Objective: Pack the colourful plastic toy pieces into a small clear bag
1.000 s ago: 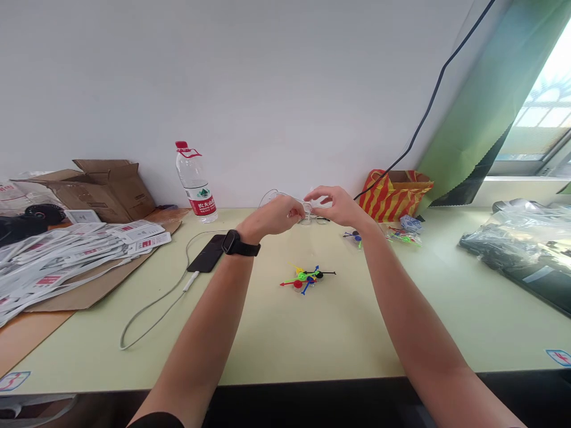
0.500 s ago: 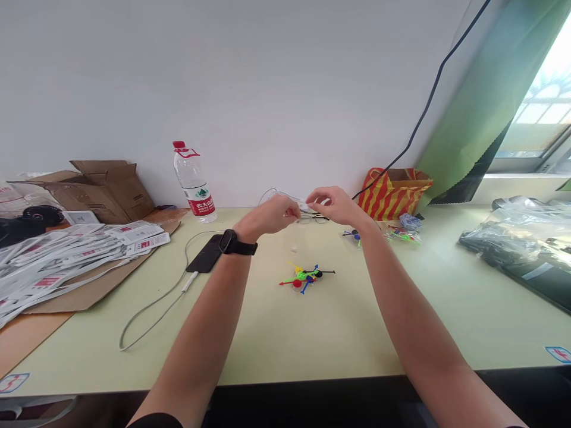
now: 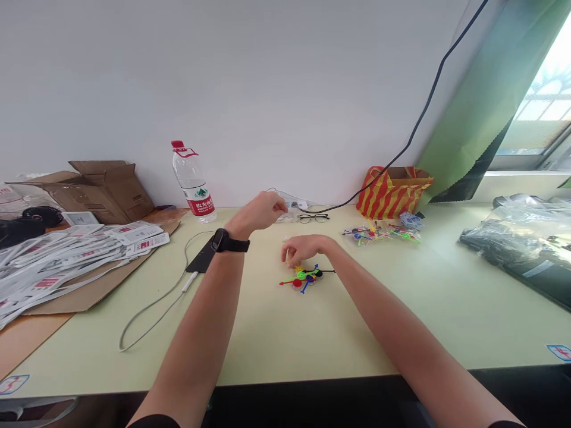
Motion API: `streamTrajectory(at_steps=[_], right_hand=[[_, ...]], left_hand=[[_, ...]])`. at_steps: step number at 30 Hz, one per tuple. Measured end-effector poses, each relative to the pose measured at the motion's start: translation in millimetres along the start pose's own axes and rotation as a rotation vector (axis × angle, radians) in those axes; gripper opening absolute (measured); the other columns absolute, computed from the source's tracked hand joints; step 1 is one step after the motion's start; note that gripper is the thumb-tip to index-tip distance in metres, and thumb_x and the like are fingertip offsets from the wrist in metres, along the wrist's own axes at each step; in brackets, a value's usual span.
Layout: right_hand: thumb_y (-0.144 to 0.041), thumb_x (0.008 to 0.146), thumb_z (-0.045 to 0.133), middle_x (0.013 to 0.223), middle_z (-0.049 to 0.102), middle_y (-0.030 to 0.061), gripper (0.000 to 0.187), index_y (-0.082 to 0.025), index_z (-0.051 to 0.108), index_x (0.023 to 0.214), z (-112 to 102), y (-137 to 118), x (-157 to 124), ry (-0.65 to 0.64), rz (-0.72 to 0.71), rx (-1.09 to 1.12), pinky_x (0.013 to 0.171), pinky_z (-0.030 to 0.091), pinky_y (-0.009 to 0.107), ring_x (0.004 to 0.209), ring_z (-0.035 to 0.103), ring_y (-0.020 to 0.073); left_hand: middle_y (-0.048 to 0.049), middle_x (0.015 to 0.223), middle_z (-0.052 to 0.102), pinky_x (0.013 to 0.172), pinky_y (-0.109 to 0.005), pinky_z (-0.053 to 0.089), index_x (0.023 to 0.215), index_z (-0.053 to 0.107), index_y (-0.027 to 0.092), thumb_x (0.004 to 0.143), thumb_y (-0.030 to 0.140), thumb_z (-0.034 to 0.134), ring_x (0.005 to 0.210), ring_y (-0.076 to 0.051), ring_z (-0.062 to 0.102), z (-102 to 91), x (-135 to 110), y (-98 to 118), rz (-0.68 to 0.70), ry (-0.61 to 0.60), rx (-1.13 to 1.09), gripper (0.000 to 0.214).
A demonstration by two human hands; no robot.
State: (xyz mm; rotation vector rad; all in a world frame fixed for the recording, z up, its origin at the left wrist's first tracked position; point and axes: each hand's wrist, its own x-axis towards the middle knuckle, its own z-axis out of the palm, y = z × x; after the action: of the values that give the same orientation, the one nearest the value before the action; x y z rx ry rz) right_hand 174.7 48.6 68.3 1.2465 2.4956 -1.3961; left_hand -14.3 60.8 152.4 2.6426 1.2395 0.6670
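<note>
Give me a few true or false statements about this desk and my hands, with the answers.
The right hand is lowered beside the small pile of colourful plastic pins. True.
The clear plastic water bottle has a blue cap. False: its cap is red.
A black wristwatch is worn at the left hand. True.
The black-framed glasses lie at the near edge of the pale green table. False: they lie at its far edge.

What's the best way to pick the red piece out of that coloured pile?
Probably pinch the red piece by its thin stem, from the left: that stem juts free of the pile, while its disc end lies among the other pieces.
</note>
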Motion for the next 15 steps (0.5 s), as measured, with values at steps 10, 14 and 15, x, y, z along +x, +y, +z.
streamTrajectory(at_steps=[10, 14, 15], right_hand=[[-0.037, 0.081, 0.088, 0.086, 0.083, 0.0068, 0.019, -0.021, 0.085, 0.090, -36.1, -4.2, -55.1, 0.383, -0.277, 0.161, 0.078, 0.061, 0.034, 0.080, 0.076, 0.0208], [-0.049, 0.082, 0.090, 0.096, 0.083, 0.0077, 0.031, -0.022, 0.088, 0.097, -53.6, -10.6, -88.9, 0.842, -0.502, 0.260, 0.081, 0.061, 0.038, 0.086, 0.073, 0.0221], [-0.052, 0.082, 0.091, 0.097, 0.083, 0.0075, 0.034, -0.022, 0.088, 0.099, -55.4, -12.9, -92.7, 0.958, -0.540, 0.280, 0.081, 0.061, 0.039, 0.086, 0.073, 0.0225]], left_hand=[[-0.0057, 0.086, 0.084, 0.060, -0.028, 0.050, 0.093, 0.088, 0.019, 0.084, 0.019, 0.059, 0.071, -0.019, 0.070, 2.0, 0.8, -6.0, 0.009, -0.026, -0.036, 0.031], [-0.0062, 0.086, 0.084, 0.063, -0.029, 0.053, 0.093, 0.089, 0.020, 0.082, 0.018, 0.061, 0.074, -0.020, 0.072, 3.5, 2.2, -2.8, 0.052, -0.023, -0.061, 0.030], [-0.0065, 0.087, 0.084, 0.065, -0.028, 0.054, 0.092, 0.088, 0.019, 0.081, 0.016, 0.061, 0.076, -0.020, 0.073, 3.8, 2.7, -1.2, 0.063, -0.023, -0.075, 0.029]])
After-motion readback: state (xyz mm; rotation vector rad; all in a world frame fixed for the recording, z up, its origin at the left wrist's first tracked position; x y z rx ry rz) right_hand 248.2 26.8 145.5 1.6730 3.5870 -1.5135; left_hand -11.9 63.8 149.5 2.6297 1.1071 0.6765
